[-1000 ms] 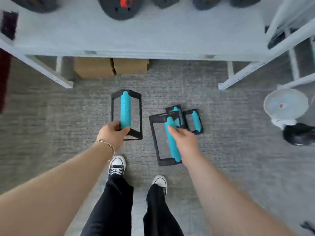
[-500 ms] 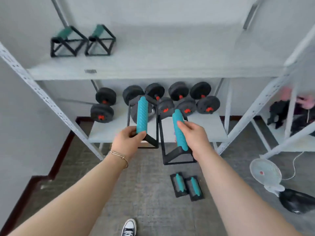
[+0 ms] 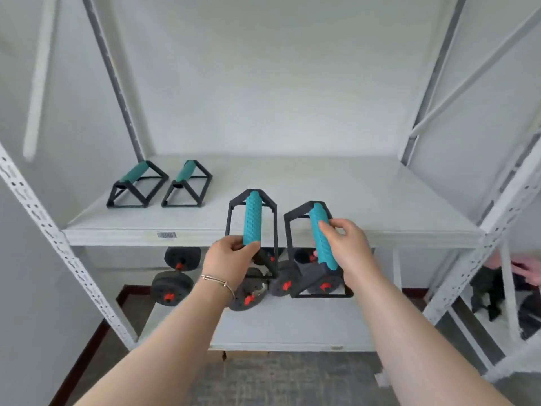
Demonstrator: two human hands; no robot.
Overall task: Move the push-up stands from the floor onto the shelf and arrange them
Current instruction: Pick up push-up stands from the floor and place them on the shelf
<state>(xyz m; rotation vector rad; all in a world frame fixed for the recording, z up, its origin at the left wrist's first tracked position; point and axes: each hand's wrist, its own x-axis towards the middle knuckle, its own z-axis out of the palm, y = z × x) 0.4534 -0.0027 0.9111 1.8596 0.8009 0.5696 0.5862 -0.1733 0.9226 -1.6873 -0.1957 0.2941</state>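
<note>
My left hand (image 3: 231,260) grips the near end of a teal-handled push-up stand (image 3: 252,218) with a black frame. My right hand (image 3: 348,247) holds a second stand (image 3: 319,230) of the same kind by its handle. Both stands hang in the air at the front edge of the white shelf (image 3: 322,230), their far ends over the board. Two more push-up stands (image 3: 137,186) (image 3: 187,184) sit side by side at the shelf's back left.
Black dumbbells with red hubs (image 3: 172,284) lie on the lower shelf. White perforated uprights (image 3: 58,244) (image 3: 483,247) frame the unit left and right. Another rack with dark items (image 3: 491,291) stands at the right. Grey carpet (image 3: 278,379) lies below.
Both hands rose from the floor with a stand each, up past the dumbbell shelf to the upper shelf's front edge. The view tilted up; the stands left on the floor are out of sight.
</note>
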